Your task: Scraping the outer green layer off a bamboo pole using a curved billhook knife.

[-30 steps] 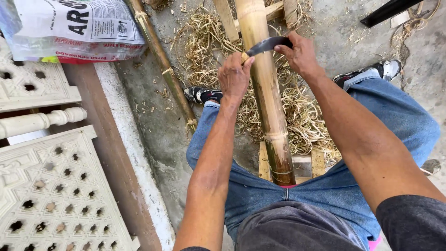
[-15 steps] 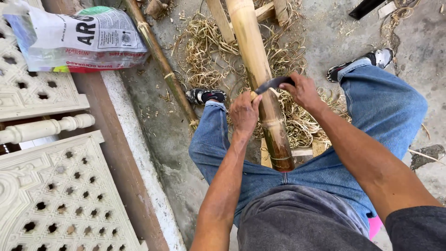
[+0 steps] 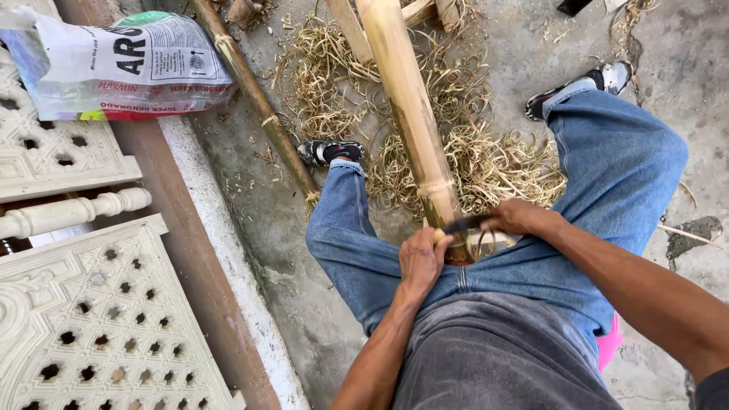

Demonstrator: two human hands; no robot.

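Note:
A thick bamboo pole (image 3: pixel 408 106) runs from between my knees up and away across the concrete. A dark curved blade (image 3: pixel 465 223) lies across the pole's near end. My left hand (image 3: pixel 421 258) grips one end of the blade, and my right hand (image 3: pixel 520 218) grips the other end. Both hands sit close to my lap, just above my blue jeans. Pale curled bamboo shavings (image 3: pixel 493 163) are piled under and around the pole.
A thinner bamboo pole (image 3: pixel 258 102) lies on the ground to the left. A printed plastic sack (image 3: pixel 125 64) rests at top left. White carved lattice panels (image 3: pixel 91 319) and a turned baluster (image 3: pixel 72 212) lie beside a brown and white ledge (image 3: pixel 213 266).
Both hands have drawn the blade down the pole toward my body, from far up the pole to its near end by my lap.

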